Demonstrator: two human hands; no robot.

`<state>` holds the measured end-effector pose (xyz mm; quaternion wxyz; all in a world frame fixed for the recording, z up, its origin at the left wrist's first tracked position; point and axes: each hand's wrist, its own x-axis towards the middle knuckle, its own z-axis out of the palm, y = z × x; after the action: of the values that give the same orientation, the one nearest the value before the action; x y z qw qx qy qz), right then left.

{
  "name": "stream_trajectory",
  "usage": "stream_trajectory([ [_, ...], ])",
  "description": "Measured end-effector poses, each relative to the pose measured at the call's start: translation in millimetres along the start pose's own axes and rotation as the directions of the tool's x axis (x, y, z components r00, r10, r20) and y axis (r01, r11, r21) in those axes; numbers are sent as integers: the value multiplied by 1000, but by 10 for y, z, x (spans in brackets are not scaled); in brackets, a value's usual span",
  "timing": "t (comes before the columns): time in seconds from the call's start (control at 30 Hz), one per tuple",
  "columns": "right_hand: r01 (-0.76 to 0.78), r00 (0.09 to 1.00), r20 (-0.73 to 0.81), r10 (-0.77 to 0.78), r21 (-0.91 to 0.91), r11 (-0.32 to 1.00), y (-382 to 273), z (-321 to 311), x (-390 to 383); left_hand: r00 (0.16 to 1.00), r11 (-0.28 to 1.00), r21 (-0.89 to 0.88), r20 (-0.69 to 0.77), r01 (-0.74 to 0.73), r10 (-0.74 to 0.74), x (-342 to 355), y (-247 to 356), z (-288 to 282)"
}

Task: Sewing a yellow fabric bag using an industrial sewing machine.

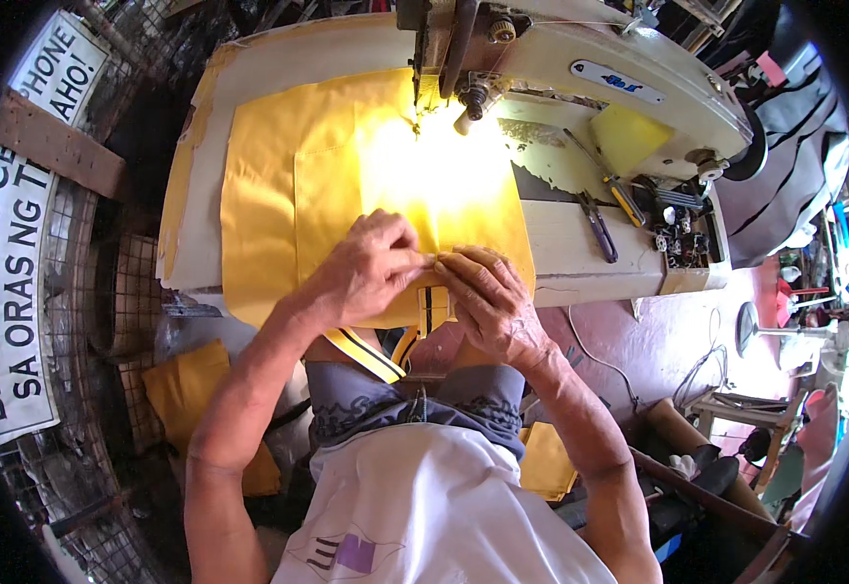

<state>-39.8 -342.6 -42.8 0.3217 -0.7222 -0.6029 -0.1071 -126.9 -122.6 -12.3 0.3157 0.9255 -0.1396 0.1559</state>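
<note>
A large sheet of yellow fabric (259, 185) with a stitched panel on it lies under the needle area of the sewing machine (551, 58), brightly lit by its lamp. At its near edge my left hand (371, 273) is closed, thumb and fingers pinching the fabric. Close against it, my right hand (492, 297) pinches the same spot, its fingers bent over the cloth. Exactly what lies between the fingertips is hidden. A striped strap (366, 355) in yellow, white and black hangs below the edge, over my lap.
Right of the fabric lie dark-handled pliers or snips (597, 229), a yellow-handled screwdriver (627, 201) and a tray of small metal parts (682, 234). Folded yellow pieces (191, 389) rest at lower left, more yellow pieces (546, 462) at lower right. Wire mesh with signs stands left.
</note>
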Motion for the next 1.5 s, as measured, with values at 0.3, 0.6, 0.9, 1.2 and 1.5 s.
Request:
stream_trajectory([
  [0.3, -47, 995, 89, 44, 27, 999, -48, -48, 4, 1000, 900, 435, -24, 19, -10, 262, -367, -10],
  [0.6, -77, 988, 143, 65, 75, 994, -50, -166, 129, 997, 894, 446, 55, 25, -56, 307, -409, -93],
  [0.9, -83, 964, 261, 57, 92, 992, 41, -204, 210, 985, 894, 447, 143, 24, -98, 401, -457, -166],
  [1.2, -119, 956, 281, 88, 95, 988, 84, -163, 276, 988, 902, 430, 121, 33, -94, 421, -488, -174],
  [1.5, -140, 938, 327, 119, 42, 989, 54, -238, 344, 982, 904, 424, 142, 55, -127, 385, -434, -170],
])
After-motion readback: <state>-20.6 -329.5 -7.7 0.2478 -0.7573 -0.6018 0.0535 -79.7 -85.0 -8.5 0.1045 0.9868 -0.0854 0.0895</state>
